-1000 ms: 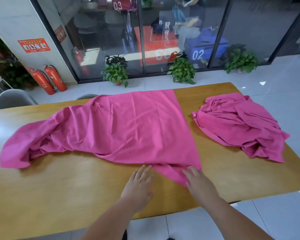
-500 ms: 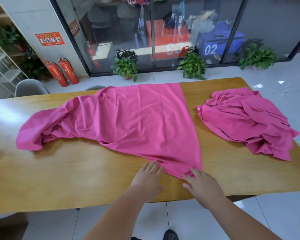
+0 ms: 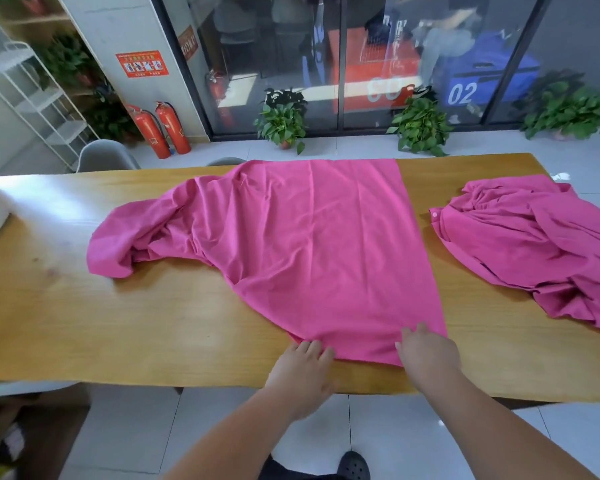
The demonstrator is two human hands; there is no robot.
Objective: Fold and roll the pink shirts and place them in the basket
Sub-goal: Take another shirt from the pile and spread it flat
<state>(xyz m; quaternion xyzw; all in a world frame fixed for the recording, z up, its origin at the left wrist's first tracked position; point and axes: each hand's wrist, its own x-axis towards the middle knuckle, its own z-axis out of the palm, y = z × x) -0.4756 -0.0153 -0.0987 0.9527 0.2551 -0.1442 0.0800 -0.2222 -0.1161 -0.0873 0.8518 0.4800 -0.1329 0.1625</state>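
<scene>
On the table [image 3: 118,323] before me the shirt [image 3: 319,254] lies spread, my right hand [image 3: 426,355] flat on its near corner and my left hand [image 3: 305,367] at the hem, pinching or only touching I cannot tell, so I should pull this hem straight before folding.

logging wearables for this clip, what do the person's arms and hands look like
The left hand and right hand are bare: no gloves, and no rings on the fingers that show. Both forearms are uncovered to the frame edge, with no sleeves, watch or bands at the wrists.
</scene>
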